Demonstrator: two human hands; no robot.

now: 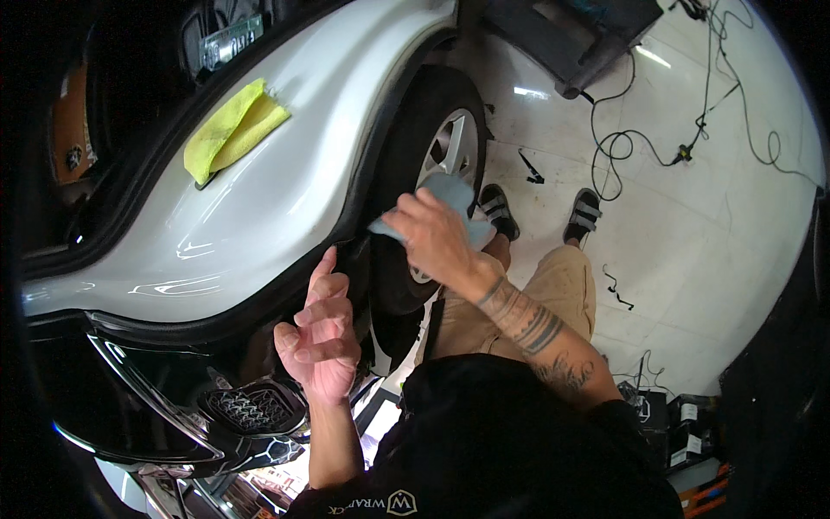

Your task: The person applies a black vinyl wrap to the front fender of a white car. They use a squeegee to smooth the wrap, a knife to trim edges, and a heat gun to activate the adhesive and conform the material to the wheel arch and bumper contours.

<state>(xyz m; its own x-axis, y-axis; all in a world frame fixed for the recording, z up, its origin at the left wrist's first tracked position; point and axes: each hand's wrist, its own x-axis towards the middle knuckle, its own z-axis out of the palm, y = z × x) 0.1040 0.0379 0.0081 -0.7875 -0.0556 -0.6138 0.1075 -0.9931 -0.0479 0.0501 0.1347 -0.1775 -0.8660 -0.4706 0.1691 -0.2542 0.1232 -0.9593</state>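
My right hand (425, 232) grips a grey-blue cloth (451, 192) in front of the car's wheel (432, 95); the cloth is slightly blurred. Palm up, my left hand (322, 337) holds nothing, its fingers apart and partly bent. Its index fingertip reaches the black trim (335, 253) at the front corner of the wheel arch. Beyond it curves the glossy white fender (259, 225). A folded yellow cloth (232, 131) lies on top of that fender, with a small dark edge showing beneath it.
Below left sits the dark front bumper with a mesh grille (255, 409). Black cables (618, 143) loop over the pale floor beside a dark case (571, 39). A black strip (530, 166) lies near my sandals (583, 214). Boxes (687, 424) stand at the lower right.
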